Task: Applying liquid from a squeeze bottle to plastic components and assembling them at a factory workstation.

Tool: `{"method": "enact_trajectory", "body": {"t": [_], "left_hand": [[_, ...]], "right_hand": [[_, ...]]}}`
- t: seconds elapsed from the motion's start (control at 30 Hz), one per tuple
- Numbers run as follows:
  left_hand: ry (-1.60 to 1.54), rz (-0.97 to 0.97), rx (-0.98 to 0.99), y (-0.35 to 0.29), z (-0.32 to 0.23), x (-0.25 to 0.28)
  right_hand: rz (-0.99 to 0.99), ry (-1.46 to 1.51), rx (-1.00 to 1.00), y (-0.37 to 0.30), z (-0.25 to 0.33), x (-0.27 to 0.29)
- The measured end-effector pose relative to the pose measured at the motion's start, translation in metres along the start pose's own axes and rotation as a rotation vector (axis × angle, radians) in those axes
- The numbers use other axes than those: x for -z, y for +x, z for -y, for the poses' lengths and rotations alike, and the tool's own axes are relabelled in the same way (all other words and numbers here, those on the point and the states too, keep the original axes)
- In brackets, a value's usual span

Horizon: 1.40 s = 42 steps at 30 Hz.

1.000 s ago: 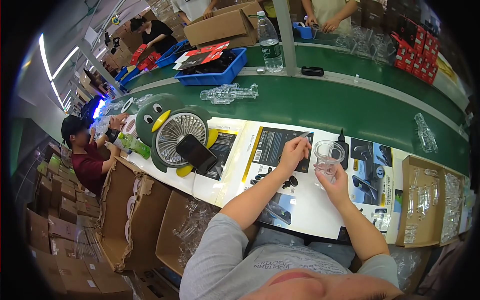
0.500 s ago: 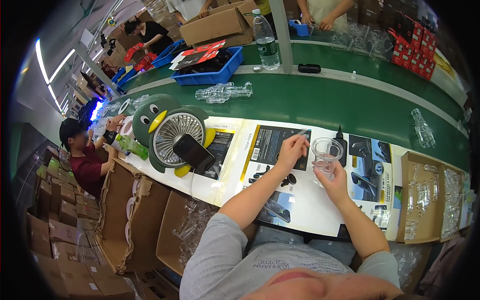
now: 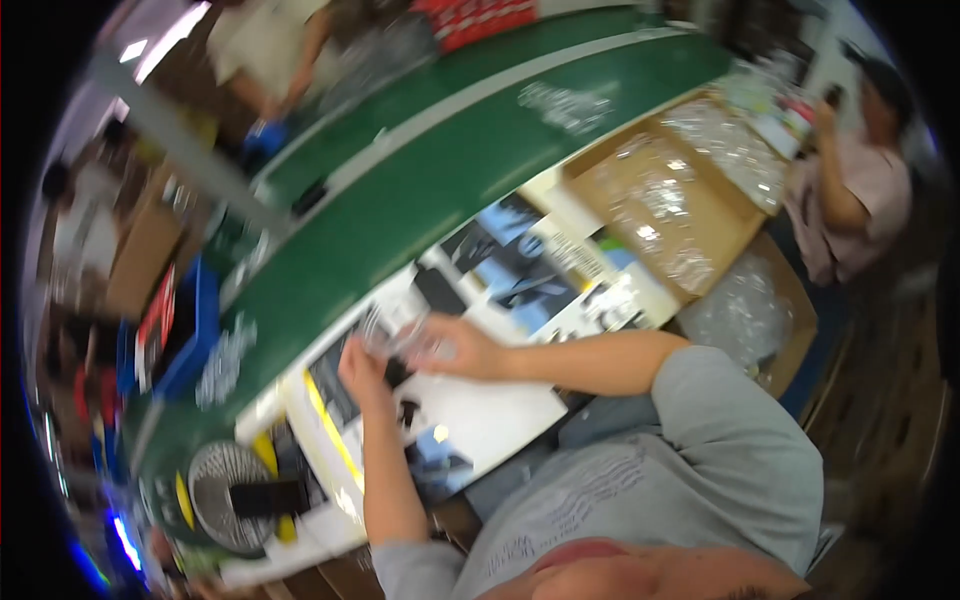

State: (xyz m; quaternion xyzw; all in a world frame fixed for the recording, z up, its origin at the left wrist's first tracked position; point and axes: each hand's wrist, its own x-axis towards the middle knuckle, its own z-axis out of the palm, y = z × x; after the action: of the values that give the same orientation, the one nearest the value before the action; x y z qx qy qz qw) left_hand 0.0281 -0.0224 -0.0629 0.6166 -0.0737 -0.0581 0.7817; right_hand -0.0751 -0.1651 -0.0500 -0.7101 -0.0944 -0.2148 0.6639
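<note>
Motion blurs the whole view. My right hand [image 3: 468, 350] is closed around a clear plastic piece with a round rim [image 3: 425, 338], held above the printed sheets [image 3: 500, 410] on the bench. Close against its left side is my left hand [image 3: 362, 375], fingers curled together; whatever lies between them is too smeared to make out. A dark flat bottle [image 3: 438, 288] lies on the sheets just beyond my right hand.
A cardboard tray [image 3: 590, 195] of clear plastic parts stands at the right, with a person [image 3: 850, 180] beyond it. A penguin-shaped fan [image 3: 225, 490] with a dark phone [image 3: 270, 498] is at lower left. The green belt [image 3: 400, 215] carries more clear parts [image 3: 565, 105].
The view has swung to the right, bringing the tray and a seated person into sight. My left hand has come up against the clear piece, which my right hand still holds.
</note>
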Motion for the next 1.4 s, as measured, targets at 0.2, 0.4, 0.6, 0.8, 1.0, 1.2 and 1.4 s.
{"method": "enact_trajectory", "body": {"t": [0.2,0.4,0.6,0.8,1.0,1.2,1.4], "left_hand": [[0.069,0.089,-0.087,-0.006,0.015,-0.023],[0.249,0.079,-0.186,-0.005,0.009,-0.003],[0.322,0.118,-0.228,-0.005,0.019,-0.014],[0.444,0.121,-0.341,0.003,0.017,-0.002],[0.359,0.237,-0.3,-0.004,0.034,-0.052],[0.413,0.12,-0.318,0.008,0.02,0.003],[0.43,0.19,-0.297,0.005,0.036,-0.012]], "right_hand": [[-0.12,-0.103,0.023,-0.013,0.017,0.028],[-0.147,-0.167,0.116,-0.006,0.028,0.023],[-0.251,0.501,0.257,0.033,0.061,0.057],[-0.626,0.42,-0.054,0.123,0.021,0.153],[-1.311,-0.162,-0.254,0.11,-0.005,0.354],[-1.378,-0.033,-0.433,0.134,-0.029,0.347],[-1.293,0.256,-0.319,0.134,-0.075,0.401]]}}
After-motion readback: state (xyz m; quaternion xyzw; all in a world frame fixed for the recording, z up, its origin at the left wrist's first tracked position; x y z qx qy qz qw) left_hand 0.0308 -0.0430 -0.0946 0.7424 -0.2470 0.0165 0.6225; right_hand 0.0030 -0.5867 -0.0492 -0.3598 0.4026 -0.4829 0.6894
